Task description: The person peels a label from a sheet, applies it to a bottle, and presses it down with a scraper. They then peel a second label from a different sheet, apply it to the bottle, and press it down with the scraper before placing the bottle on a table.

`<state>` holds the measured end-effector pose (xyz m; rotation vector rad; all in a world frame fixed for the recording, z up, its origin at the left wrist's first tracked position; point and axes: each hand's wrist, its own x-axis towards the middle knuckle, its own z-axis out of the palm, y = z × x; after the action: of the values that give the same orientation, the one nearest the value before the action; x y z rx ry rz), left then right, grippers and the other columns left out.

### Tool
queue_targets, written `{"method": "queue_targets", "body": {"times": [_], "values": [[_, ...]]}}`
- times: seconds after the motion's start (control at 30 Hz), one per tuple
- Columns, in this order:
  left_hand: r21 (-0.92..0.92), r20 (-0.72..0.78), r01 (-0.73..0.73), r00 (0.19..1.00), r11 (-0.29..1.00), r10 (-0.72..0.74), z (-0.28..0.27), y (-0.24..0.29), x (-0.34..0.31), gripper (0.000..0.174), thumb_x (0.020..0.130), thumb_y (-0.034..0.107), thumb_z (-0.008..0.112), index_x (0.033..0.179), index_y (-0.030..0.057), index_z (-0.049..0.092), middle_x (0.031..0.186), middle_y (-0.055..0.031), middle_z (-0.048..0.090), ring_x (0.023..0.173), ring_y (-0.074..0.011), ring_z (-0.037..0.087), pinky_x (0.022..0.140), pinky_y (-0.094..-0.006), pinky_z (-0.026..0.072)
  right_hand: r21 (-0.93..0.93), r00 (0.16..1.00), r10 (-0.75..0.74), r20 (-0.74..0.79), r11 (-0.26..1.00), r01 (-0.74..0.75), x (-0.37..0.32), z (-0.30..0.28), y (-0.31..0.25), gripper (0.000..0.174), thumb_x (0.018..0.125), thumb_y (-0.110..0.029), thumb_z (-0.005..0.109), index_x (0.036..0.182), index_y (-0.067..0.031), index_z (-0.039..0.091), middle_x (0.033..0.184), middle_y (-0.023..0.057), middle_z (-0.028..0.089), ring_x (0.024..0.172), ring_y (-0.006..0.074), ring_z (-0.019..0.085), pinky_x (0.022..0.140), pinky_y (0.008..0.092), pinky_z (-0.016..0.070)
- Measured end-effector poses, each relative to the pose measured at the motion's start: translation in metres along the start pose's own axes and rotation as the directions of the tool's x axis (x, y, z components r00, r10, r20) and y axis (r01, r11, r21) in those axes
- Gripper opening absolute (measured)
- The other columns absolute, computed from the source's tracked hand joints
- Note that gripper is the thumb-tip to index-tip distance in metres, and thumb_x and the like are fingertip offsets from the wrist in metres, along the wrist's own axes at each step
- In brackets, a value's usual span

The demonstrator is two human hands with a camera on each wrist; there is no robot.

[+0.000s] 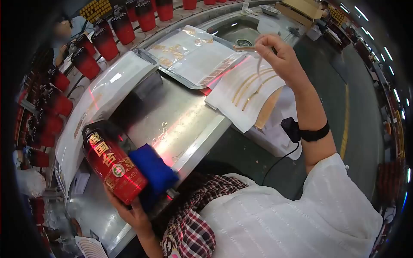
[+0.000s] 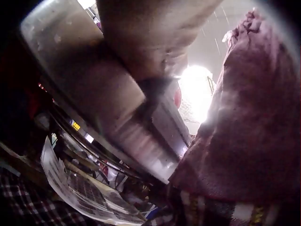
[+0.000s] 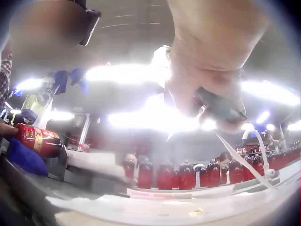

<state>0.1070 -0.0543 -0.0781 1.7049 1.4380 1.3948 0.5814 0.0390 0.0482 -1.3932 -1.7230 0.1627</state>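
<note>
My left hand [image 1: 137,217] grips the lower end of a red bottle [image 1: 118,170] with a dark top and gold lettering. The bottle lies tilted against a blue cushion [image 1: 154,167] at the table edge. In the left wrist view the hand is mostly hidden behind the wrist. Raised over a white sheet with gold strips [image 1: 254,88], my right hand [image 1: 277,56] pinches a thin pale strip [image 3: 244,160], which hangs down in the right wrist view. A small dark flat piece [image 3: 218,106] shows at these fingers; I cannot tell what it is.
A metal tray [image 1: 185,81] with sheets of gold decals lies beside the white sheet. Behind it are a sink [image 1: 236,32] and a cardboard box [image 1: 301,10]. Several red bottles [image 1: 105,45] line the curved conveyor. A long plastic-covered sheet [image 1: 99,92] runs along the table's left side.
</note>
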Motion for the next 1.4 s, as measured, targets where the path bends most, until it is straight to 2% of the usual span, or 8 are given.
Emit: {"method": "queue_targets", "body": {"times": [0.3,0.4,0.6,0.93,1.03,1.13,1.27,1.4], "values": [[-0.104,0.004,0.063,0.998,0.993,-0.063,0.002,0.011,0.004,0.091,0.092,0.051,0.064,0.153,-0.0026,0.023,0.152,-0.0197,0.036,0.136,-0.0289,0.042,0.112,-0.0412,0.0335,0.204,0.932,-0.253,0.259,0.958,0.204,0.010,0.085,-0.075,0.012,0.093,-0.014,0.064,0.090,-0.0033,0.059,0.109,0.0077,0.057,0.100,0.0145,0.052,0.090,0.0284,0.0408],[0.059,0.016,0.065,0.998,0.996,-0.066,-0.007,0.003,0.002,0.090,0.090,0.047,0.068,0.151,-0.0045,0.027,0.149,-0.0227,0.041,0.136,-0.0335,0.042,0.113,-0.0417,0.0320,0.385,0.879,-0.256,0.403,0.918,0.091,-0.012,0.125,-0.117,0.009,0.092,-0.011,0.063,0.089,-0.0035,0.060,0.110,0.0069,0.054,0.092,0.0124,0.049,0.082,0.0272,0.0419],[0.555,0.085,-0.146,0.989,0.819,0.118,-0.019,0.027,0.010,0.090,0.086,0.050,0.068,0.146,-0.0084,0.035,0.132,-0.0239,0.055,0.126,-0.0399,0.049,0.113,-0.0585,0.0238,0.644,0.818,-0.319,0.479,0.761,-0.080,-0.048,0.172,-0.167,0.009,0.087,-0.010,0.068,0.089,-0.0042,0.062,0.108,0.0115,0.056,0.104,0.0272,0.054,0.091,0.0365,0.0433],[0.735,0.183,-0.301,0.951,0.608,0.249,-0.027,0.050,0.021,0.085,0.079,0.046,0.074,0.142,-0.0028,0.045,0.136,-0.0248,0.053,0.128,-0.0414,0.046,0.112,-0.0608,0.0233,0.679,0.787,-0.405,0.465,0.734,-0.023,-0.053,0.184,-0.186,0.008,0.083,-0.008,0.071,0.091,-0.0062,0.068,0.109,0.0115,0.054,0.107,0.0268,0.052,0.091,0.0373,0.0441],[0.496,0.158,-0.277,0.961,0.823,0.228,-0.033,0.054,0.023,0.080,0.082,0.042,0.074,0.144,0.0006,0.046,0.145,-0.0263,0.044,0.135,-0.0425,0.039,0.113,-0.0574,0.0227,0.690,0.783,-0.442,0.438,0.723,0.023,-0.054,0.186,-0.186,0.009,0.083,-0.007,0.072,0.091,-0.0066,0.067,0.110,0.0120,0.053,0.108,0.0277,0.052,0.092,0.0378,0.0435],[-0.038,0.096,-0.176,0.979,0.984,0.178,-0.035,0.061,0.024,0.054,0.087,0.035,0.071,0.129,0.0042,0.060,0.151,-0.0258,0.038,0.139,-0.0430,0.031,0.114,-0.0532,0.0221,0.701,0.765,-0.480,0.430,0.711,0.052,-0.055,0.189,-0.189,0.010,0.083,-0.008,0.072,0.091,-0.0068,0.065,0.111,0.0123,0.053,0.108,0.0295,0.051,0.094,0.0388,0.0420],[0.148,0.117,-0.212,0.974,0.966,0.196,-0.027,0.063,0.018,0.016,0.090,0.022,0.067,0.085,0.0064,0.066,0.149,-0.0252,0.041,0.138,-0.0427,0.029,0.113,-0.0497,0.0219,0.677,0.739,-0.489,0.463,0.734,0.061,-0.057,0.190,-0.194,0.010,0.084,-0.006,0.070,0.090,-0.0048,0.062,0.115,0.0132,0.050,0.109,0.0282,0.051,0.095,0.0382,0.0411],[0.170,0.024,-0.124,0.992,0.978,0.122,-0.026,0.060,0.006,0.016,0.089,0.020,0.067,0.083,0.0053,0.065,0.143,-0.0255,0.048,0.135,-0.0421,0.032,0.112,-0.0499,0.0243,0.586,0.744,-0.451,0.493,0.804,0.099,-0.061,0.193,-0.188,0.009,0.085,-0.007,0.069,0.088,-0.0038,0.061,0.117,0.0140,0.049,0.108,0.0259,0.052,0.093,0.0359,0.0427]]}}
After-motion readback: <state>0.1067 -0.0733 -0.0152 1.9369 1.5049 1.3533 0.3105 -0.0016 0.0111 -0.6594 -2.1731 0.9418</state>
